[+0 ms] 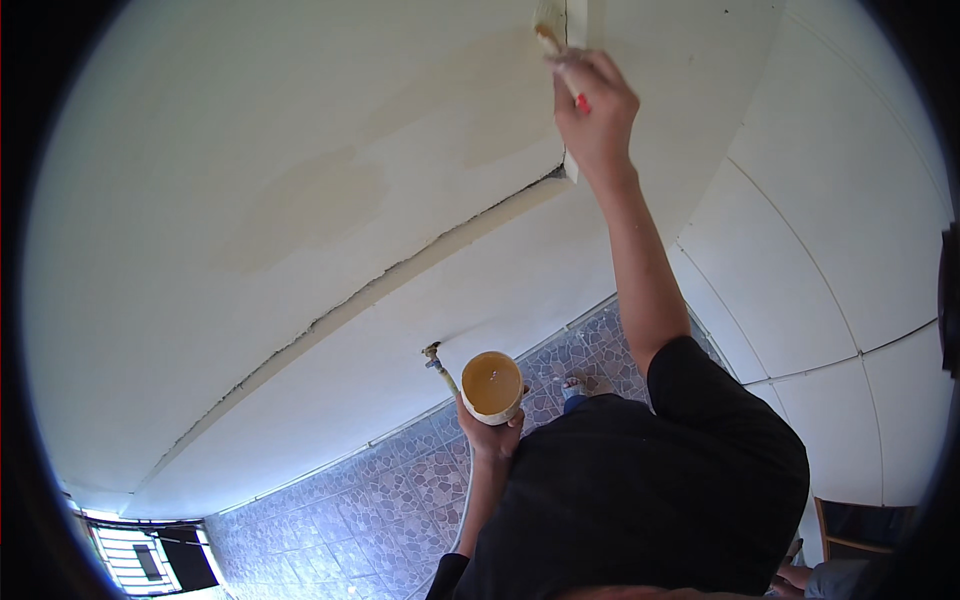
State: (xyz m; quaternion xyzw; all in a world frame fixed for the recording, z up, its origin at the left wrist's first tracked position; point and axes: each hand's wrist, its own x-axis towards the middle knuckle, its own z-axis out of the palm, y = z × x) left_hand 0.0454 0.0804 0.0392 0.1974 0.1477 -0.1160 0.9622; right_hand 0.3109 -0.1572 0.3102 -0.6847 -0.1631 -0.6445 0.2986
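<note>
My right hand [600,115] is raised high at the upper middle, closed around the handle of a paintbrush [546,36]. The brush's pale bristles are against the cream wall [330,90], beside a vertical corner strip with a dark crack. Lower down, in front of my body, my left hand [487,437] grips a round tub [491,387] from below and the side. Tan liquid that looks like paint lies inside it. Darker, damp-looking patches [310,195] show on the wall to the left of the brush.
A cracked ledge [400,275] runs slantwise along the wall. Below it a brass tap [432,352] with a hose juts out near the tub. Patterned tiles [330,530] cover the floor. Pale panels [800,280] stand on the right; a barred opening [135,560] is at lower left.
</note>
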